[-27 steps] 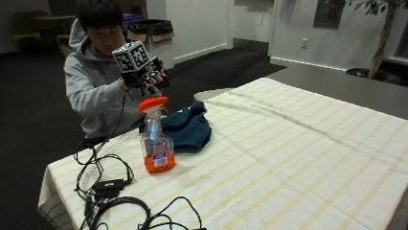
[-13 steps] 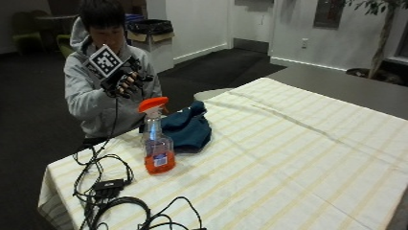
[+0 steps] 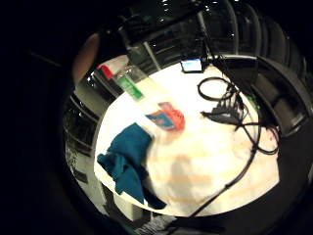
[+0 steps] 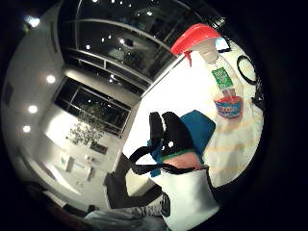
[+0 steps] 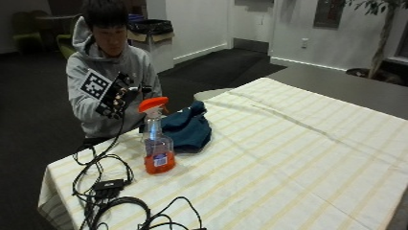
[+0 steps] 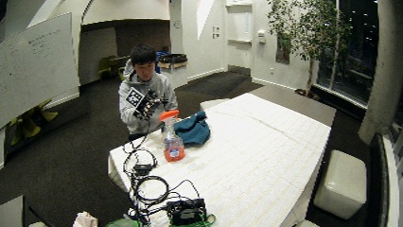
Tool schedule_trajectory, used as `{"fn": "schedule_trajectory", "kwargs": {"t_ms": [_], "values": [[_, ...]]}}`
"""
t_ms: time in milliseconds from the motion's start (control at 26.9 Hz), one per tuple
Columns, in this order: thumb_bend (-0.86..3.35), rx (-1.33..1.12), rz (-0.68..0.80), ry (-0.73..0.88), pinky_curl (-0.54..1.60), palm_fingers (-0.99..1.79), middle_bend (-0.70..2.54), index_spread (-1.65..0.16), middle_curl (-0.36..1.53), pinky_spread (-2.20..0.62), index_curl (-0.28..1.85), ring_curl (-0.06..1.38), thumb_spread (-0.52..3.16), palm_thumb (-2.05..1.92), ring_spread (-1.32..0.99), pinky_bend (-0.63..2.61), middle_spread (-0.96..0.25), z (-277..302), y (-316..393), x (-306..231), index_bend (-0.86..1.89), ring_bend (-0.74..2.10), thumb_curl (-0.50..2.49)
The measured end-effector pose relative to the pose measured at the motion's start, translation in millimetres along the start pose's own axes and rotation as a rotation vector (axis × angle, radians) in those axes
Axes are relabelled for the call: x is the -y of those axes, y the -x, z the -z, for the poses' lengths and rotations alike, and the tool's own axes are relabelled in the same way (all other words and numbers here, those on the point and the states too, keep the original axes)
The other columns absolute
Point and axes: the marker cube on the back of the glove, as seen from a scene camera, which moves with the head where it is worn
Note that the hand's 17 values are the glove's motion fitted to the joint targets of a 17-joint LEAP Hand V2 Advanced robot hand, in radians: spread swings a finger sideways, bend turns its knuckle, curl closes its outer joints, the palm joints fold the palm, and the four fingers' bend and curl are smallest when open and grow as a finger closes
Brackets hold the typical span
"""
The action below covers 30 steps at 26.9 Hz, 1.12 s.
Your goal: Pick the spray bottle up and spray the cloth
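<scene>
Lower now than a second ago, the gloved right hand (image 5: 118, 95) has come down from face height to chest height. Nearest me on the striped tablecloth (image 5: 306, 158), past the black cables (image 5: 108, 191), the spray bottle (image 5: 156, 139) stands upright, long axis vertical, orange trigger head on top. Just behind it lies the blue cloth (image 5: 186, 128), bunched. Farther back the hand hangs in the air beside the bottle's head, apart from it, fingers relaxed and holding nothing; it needs to reach forward and down to the neck
</scene>
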Motion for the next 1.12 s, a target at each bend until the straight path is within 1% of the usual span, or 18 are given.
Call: {"fn": "schedule_trajectory", "kwargs": {"t_ms": [74,149,223,335,372,483,558,818,1115], "values": [[0.02,0.018,-0.068,-0.069,0.34,0.25,0.22,-0.2,0.35,0.17,0.16,0.32,1.1,0.6,0.08,0.76,0.06,-8,-7,25,0.07,0.28,0.3],[0.0,0.021,-0.153,-0.136,0.35,0.13,0.19,-0.19,0.35,0.19,0.17,0.31,1.08,0.59,0.1,0.8,0.08,-16,-13,63,0.09,0.24,0.3],[-0.02,0.032,-0.19,-0.169,0.35,0.03,0.18,-0.19,0.34,0.21,0.17,0.31,1.07,0.59,0.11,0.79,0.1,-24,-20,81,0.09,0.23,0.3],[-0.03,0.076,-0.182,-0.144,0.34,-0.03,0.23,-0.19,0.35,0.22,0.15,0.3,1.03,0.57,0.12,0.78,0.11,-40,-31,62,0.08,0.21,0.3],[-0.04,0.093,-0.177,-0.13,0.33,-0.07,0.17,-0.19,0.33,0.23,0.16,0.29,1.03,0.56,0.13,0.79,0.12,-45,-34,52,0.1,0.22,0.3],[-0.03,0.143,-0.168,-0.097,0.32,-0.09,0.17,-0.18,0.32,0.24,0.15,0.28,1.0,0.56,0.13,0.79,0.14,-59,-43,27,0.1,0.23,0.3],[-0.03,0.175,-0.171,-0.086,0.32,-0.09,0.17,-0.18,0.31,0.25,0.15,0.28,1.0,0.56,0.14,0.79,0.15,-66,-46,21,0.1,0.23,0.3],[-0.02,0.282,-0.196,-0.073,0.31,-0.08,0.18,-0.18,0.31,0.26,0.15,0.29,0.98,0.57,0.14,0.78,0.16,-81,-50,24,0.1,0.25,0.31],[-0.01,0.416,-0.19,-0.043,0.3,-0.05,0.16,-0.18,0.29,0.25,0.16,0.31,0.96,0.65,0.12,0.77,0.16,-93,-45,58,0.12,0.32,0.33]]}}
